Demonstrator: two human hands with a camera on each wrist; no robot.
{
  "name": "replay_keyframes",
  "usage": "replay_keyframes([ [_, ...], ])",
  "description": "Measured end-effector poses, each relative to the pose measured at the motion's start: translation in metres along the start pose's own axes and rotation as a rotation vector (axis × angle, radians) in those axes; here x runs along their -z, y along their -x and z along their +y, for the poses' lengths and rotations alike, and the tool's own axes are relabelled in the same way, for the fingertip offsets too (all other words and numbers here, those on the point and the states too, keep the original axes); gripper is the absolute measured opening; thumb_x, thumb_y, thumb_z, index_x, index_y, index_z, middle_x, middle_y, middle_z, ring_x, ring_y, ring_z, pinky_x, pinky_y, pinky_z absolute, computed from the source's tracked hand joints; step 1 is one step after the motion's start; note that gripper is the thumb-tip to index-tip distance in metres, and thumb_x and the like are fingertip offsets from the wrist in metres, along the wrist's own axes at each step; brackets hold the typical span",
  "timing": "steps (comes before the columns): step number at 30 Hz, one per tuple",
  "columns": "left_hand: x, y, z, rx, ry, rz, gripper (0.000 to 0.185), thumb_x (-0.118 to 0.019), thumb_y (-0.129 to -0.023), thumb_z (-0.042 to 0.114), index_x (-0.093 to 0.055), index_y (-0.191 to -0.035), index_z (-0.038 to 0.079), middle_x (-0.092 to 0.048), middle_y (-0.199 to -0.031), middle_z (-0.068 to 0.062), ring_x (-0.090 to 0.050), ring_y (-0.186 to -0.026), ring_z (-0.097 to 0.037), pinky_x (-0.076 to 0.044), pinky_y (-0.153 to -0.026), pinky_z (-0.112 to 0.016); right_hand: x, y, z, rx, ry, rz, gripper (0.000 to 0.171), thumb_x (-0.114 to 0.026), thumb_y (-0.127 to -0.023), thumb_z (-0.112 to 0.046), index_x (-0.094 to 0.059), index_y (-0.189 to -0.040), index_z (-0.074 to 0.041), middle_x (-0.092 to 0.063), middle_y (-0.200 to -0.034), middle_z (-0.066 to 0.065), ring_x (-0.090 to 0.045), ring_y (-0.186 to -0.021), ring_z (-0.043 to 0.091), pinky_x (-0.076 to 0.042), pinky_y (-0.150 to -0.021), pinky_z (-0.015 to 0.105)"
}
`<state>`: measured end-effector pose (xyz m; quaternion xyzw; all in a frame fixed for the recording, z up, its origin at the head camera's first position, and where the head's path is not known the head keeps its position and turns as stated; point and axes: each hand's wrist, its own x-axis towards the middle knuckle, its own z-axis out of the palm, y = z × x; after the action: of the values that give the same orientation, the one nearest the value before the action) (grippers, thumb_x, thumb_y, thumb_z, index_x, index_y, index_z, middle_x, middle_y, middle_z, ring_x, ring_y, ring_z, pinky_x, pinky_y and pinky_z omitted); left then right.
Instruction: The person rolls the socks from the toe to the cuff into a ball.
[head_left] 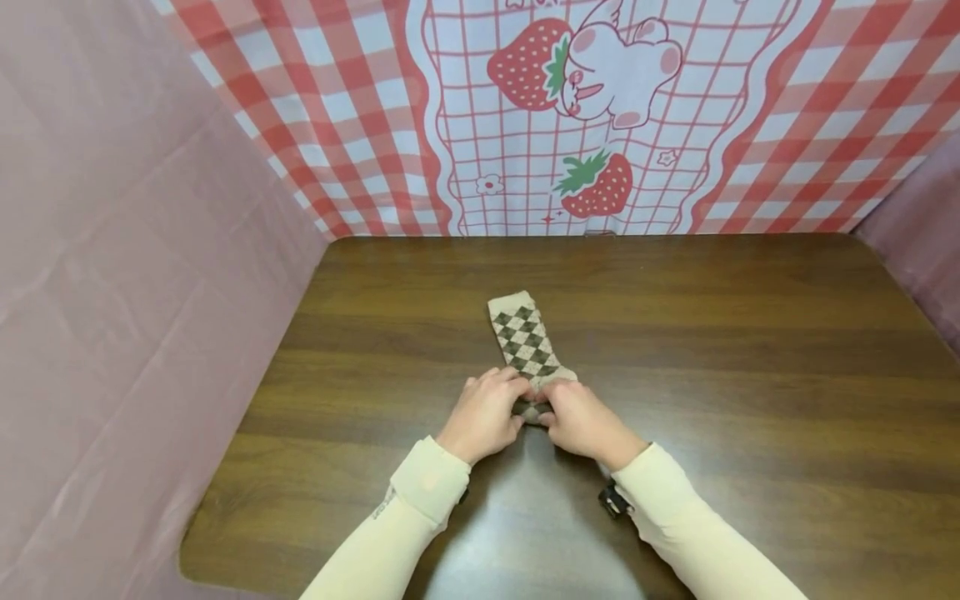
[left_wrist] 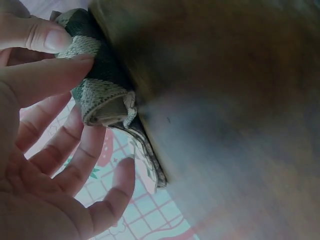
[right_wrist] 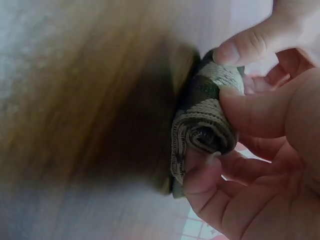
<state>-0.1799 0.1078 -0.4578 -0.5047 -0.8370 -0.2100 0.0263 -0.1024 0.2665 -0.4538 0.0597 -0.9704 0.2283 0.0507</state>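
An argyle sock point(head_left: 522, 337), cream with dark green diamonds, lies on the brown wooden table, its flat cuff pointing away from me. Its near end is rolled up, and the coil's spiral edge shows in the right wrist view. My left hand point(head_left: 487, 410) grips the left part of the roll, thumb on the near side and fingers over the far side. From the right, my right hand point(head_left: 583, 417) pinches the same roll between thumb and fingers. A cream bit of the sock sticks out beyond the right fingers. Both thumbs are close together on the knit.
The wooden table point(head_left: 712, 333) has rounded corners. Behind it hangs a red-and-white checked cloth point(head_left: 360, 108) with strawberries and a white cartoon animal. Pink cloth point(head_left: 150, 250) covers the left side, with more at the right edge.
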Motion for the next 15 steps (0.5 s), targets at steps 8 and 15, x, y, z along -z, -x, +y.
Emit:
replay_keyframes([
  [8, -0.0001, -0.0010, -0.0031, 0.017, -0.016, 0.015, 0.022, -0.081, -0.077, 0.018, -0.077, -0.098, 0.021, -0.068, -0.098, 0.004, -0.066, -0.088, -0.020, -0.044, -0.069, -0.039, 0.0020, 0.0011, 0.0055, -0.036, -0.068, 0.029, 0.015, -0.076, -0.077, 0.002, -0.070, -0.089, -0.005, -0.066, -0.086, 0.005, -0.062, -0.079, 0.020, -0.052, -0.073, 0.042],
  [15, 0.0035, -0.0047, -0.0050, 0.059, 0.019, -0.057, 0.022, -0.080, -0.080, 0.019, -0.078, -0.102, 0.022, -0.071, -0.099, 0.003, -0.067, -0.090, -0.019, -0.043, -0.071, -0.040, 0.0041, 0.0026, 0.0003, -0.017, -0.032, 0.050, 0.015, -0.078, -0.078, 0.001, -0.070, -0.089, -0.006, -0.064, -0.086, 0.004, -0.061, -0.078, 0.019, -0.052, -0.071, 0.041],
])
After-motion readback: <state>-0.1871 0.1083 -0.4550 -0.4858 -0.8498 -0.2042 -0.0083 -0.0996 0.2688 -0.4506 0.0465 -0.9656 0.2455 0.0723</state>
